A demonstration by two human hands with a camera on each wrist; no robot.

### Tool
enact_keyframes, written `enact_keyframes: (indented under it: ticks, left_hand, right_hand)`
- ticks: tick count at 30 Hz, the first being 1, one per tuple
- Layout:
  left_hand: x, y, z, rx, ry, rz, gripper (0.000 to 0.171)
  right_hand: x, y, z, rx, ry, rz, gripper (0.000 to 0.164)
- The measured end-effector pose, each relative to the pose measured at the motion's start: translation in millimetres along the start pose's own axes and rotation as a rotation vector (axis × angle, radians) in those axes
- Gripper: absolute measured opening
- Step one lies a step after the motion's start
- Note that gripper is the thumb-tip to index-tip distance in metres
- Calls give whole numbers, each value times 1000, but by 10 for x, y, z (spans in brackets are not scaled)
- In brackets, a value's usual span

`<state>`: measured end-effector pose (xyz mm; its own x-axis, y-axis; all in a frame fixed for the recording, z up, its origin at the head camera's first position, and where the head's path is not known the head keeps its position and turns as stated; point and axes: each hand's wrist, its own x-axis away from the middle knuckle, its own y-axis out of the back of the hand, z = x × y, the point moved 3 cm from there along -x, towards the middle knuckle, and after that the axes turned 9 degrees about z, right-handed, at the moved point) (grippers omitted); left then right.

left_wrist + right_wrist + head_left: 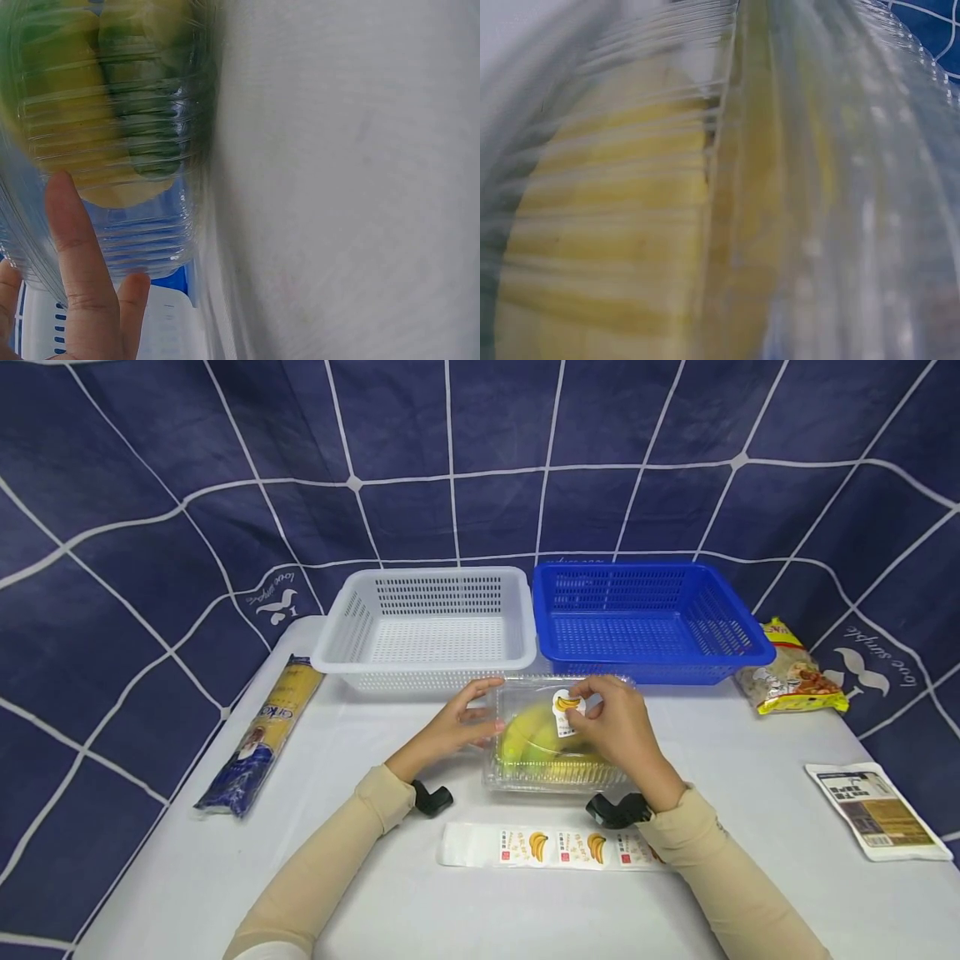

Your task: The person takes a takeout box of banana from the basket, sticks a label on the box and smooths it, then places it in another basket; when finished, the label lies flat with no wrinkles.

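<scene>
A clear plastic clamshell box [525, 693] with yellow-green bananas [532, 739] inside stands on the white table, its lid down. My left hand [457, 722] is at the box's left side, thumb and fingers spread against it. The left wrist view shows its fingers [82, 277] extended along the ribbed wall. Over the lid, my right hand [622, 722] pinches a white banana sticker [562, 703] between thumb and index finger. Whether the sticker touches the lid everywhere cannot be made out. In the right wrist view only the box wall and bananas [615, 225] show, blurred.
A strip of banana stickers [547, 847] lies in front of the box. Behind stand a white basket [423, 677] and a blue basket [637, 672]. At left is a pasta packet [262, 735]; at right, a yellow-edged food bag [795, 672] and a white-brown pouch [877, 810].
</scene>
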<state>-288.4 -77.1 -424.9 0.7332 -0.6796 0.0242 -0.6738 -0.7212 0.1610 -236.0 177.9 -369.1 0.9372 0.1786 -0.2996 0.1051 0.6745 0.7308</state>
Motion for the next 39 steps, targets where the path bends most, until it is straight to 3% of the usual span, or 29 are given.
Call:
enact_keyframes:
  ticks: [8,21,32,39]
  left_hand:
    - [-4,-1,-5,4,5,-2,76]
    - [1,-3,-16,1,3,4,76]
    - [-5,1,-9,2,11,6,76]
    - [-4,2,-11,5,13,9,75]
  right_hand:
    - [-20,5,-7,-10,-52,52,17]
    - [-33,2,-9,-8,-52,99,24]
    - [-48,190,-104,-137,-165,361,41]
    - [-39,291,-168,-219,-213,457,45]
